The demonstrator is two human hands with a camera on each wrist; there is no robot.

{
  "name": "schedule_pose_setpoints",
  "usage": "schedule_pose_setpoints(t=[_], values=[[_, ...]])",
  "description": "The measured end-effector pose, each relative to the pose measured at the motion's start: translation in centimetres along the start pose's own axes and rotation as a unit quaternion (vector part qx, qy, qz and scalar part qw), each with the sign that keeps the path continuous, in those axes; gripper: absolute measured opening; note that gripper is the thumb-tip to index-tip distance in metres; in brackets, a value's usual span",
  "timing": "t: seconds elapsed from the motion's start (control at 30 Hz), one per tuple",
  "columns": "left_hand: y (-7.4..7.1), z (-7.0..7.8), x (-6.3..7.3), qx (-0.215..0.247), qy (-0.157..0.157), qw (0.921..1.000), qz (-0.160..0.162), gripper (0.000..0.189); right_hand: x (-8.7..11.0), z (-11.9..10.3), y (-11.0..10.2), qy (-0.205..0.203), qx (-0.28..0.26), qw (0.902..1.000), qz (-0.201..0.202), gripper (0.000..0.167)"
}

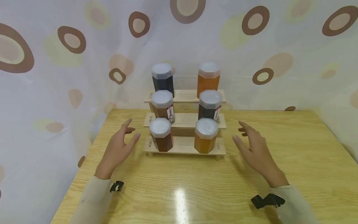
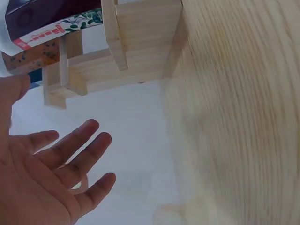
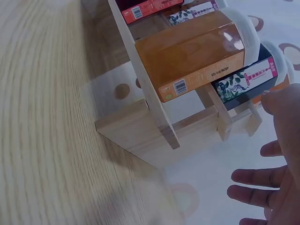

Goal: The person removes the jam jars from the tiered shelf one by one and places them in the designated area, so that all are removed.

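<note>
A wooden three-step rack carries several lidded jars, two per step. The bottom step has a dark red jar on the left and an amber jar on the right. Behind them are a brown jar and a black-looking jar; on top stand a dark blue jar and an orange jar. My left hand hovers left of the rack, fingers spread apart in the left wrist view. To the rack's right is my right hand, its fingers extended. Both hands hold nothing.
The rack stands near the back of a light wooden table. A patterned cloth hangs behind the table and along its sides. Black wrist devices sit at both sleeves.
</note>
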State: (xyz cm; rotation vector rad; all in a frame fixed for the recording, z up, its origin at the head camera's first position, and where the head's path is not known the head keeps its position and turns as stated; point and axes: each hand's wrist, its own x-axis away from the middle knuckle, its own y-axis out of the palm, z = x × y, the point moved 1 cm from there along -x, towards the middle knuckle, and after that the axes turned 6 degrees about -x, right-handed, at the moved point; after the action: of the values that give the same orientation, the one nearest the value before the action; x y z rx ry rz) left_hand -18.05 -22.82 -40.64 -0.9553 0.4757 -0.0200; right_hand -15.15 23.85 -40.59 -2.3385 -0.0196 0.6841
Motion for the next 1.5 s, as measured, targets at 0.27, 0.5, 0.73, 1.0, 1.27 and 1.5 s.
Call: schedule_pose_setpoints(t=[0.27,0.5,0.73,1.0,1.27,1.5], values=[[1.3,-0.6,-1.8,0.130,-0.089,0.9870,-0.032,0.062,-2.4,0.5,1.2,0.046,-0.076,0.9958,-0.020,0.057],[2.5,-0.6,-3.5,0.180,-0.097,0.9784,-0.029,0.056,-4.1,1.0,2.4,0.079,-0.101,0.9917,-0.005,0.052],[3.2,-0.3,-4.5,0.205,-0.102,0.9730,-0.026,0.052,-5.6,1.7,3.4,0.093,-0.114,0.9891,-0.002,0.049],[3.6,0.0,-5.7,0.206,-0.105,0.9726,-0.025,0.047,-6.9,1.8,3.8,0.103,-0.131,0.9861,0.003,0.040],[3.2,0.2,-6.3,0.206,-0.102,0.9721,-0.047,0.048,-7.4,1.5,3.7,0.116,-0.116,0.9863,-0.009,0.034],[2.9,0.2,-6.4,0.211,-0.112,0.9694,-0.057,0.048,-7.4,1.3,3.4,0.101,-0.092,0.9903,-0.024,0.033]])
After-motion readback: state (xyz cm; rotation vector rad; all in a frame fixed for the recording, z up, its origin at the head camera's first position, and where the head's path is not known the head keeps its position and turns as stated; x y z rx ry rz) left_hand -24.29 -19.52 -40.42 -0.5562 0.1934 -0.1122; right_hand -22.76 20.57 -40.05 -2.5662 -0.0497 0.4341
